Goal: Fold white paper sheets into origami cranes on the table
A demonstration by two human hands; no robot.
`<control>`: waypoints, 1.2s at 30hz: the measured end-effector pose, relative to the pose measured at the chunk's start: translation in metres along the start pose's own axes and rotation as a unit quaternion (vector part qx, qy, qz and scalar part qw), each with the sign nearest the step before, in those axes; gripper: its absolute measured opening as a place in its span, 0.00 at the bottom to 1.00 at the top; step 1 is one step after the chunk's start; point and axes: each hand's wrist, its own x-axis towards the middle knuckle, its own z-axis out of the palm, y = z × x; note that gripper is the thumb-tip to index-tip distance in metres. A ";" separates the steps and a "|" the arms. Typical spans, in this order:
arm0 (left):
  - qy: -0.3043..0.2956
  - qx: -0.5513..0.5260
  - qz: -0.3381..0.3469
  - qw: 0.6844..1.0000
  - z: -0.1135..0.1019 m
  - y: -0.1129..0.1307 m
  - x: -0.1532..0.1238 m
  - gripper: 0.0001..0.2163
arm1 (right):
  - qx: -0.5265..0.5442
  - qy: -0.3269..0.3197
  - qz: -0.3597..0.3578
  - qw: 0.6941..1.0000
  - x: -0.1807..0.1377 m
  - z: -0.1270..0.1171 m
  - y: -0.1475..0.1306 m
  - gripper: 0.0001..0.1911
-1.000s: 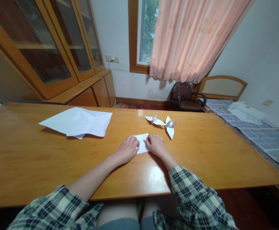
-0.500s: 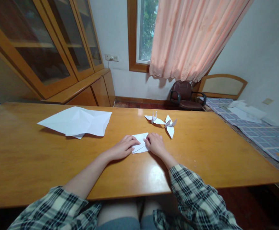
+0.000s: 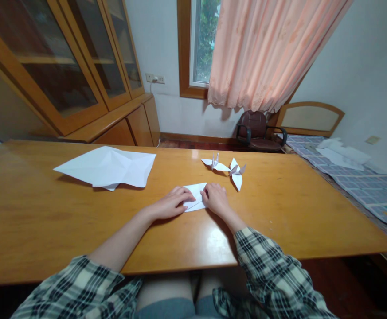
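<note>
A small folded white paper (image 3: 196, 196) lies on the wooden table (image 3: 80, 221) in front of me. My left hand (image 3: 170, 204) rests on its left part, fingers stretched flat and pressing down. My right hand (image 3: 216, 199) sits at its right edge with the fingers curled and pinching the paper. Just beyond my right hand stand two finished paper cranes (image 3: 228, 169).
A large creased white sheet (image 3: 108, 167) lies on the table to the far left. Behind the table are a glass-fronted cabinet (image 3: 63, 66), a dark chair (image 3: 258, 132) under a pink curtain, and a bed (image 3: 353, 173) to the right with papers on it.
My left hand has slid a little left and flattened over the paper, pressing its fold. My right hand has stayed at the paper's right edge.
</note>
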 end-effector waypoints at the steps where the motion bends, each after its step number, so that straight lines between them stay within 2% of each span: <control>1: -0.001 -0.001 0.001 1.000 0.000 -0.001 0.000 0.17 | 0.001 -0.003 0.001 1.000 0.000 0.000 0.000 0.11; 6: 0.005 -0.011 -0.007 1.000 0.001 -0.003 0.002 0.14 | 0.001 0.000 -0.002 1.000 0.000 0.000 0.000 0.11; 12: 0.064 0.007 -0.046 0.997 0.009 0.000 0.012 0.11 | -0.002 -0.003 -0.004 1.000 0.001 -0.001 0.000 0.11; 16: 0.080 0.020 -0.056 0.995 0.014 0.000 0.015 0.09 | 0.001 -0.001 -0.008 1.000 0.000 -0.001 0.000 0.11; 30: 0.086 0.034 -0.051 0.994 0.015 0.001 0.014 0.08 | 0.004 0.008 -0.009 1.000 0.001 0.001 0.002 0.11; 36: 0.072 0.020 -0.031 0.997 0.009 0.002 0.006 0.13 | 0.015 0.011 -0.014 1.000 0.000 0.001 0.003 0.10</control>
